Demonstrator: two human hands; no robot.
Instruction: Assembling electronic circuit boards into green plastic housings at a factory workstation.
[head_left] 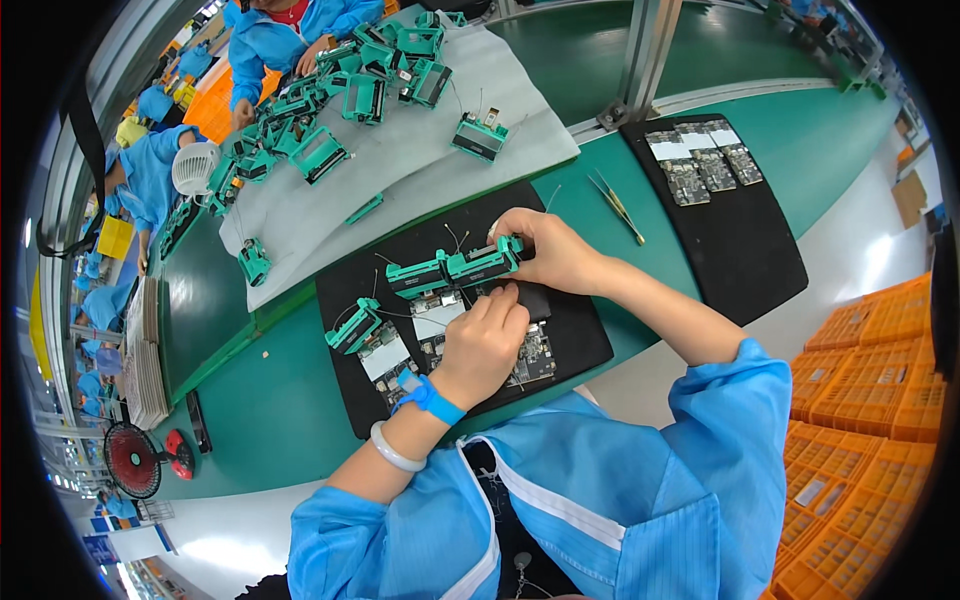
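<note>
Over a black mat (pixel 585 345), my right hand (pixel 550 250) grips the end of a green-framed module (pixel 484 264), thumb and fingers closed round it. A second green module (pixel 418 277) stands beside it, with thin wires rising behind. My left hand (pixel 485 342) is closed just below the held module, over the circuit boards; its fingertips press together and what they hold is hidden. It wears a blue wrist strap (pixel 432 400) and a white bangle. Another green module (pixel 354 326) sits at the top of a circuit board (pixel 386 358) on the left. One more board (pixel 535 358) lies right of my left hand.
Tweezers (pixel 620 208) lie on the green bench to the right, near a second black mat (pixel 745 260) bearing several circuit boards (pixel 705 160). Ahead, a white sheet (pixel 520 85) carries a pile of green modules (pixel 365 98); a co-worker's hand (pixel 315 55) is beside it. Orange crates (pixel 860 400) stand right.
</note>
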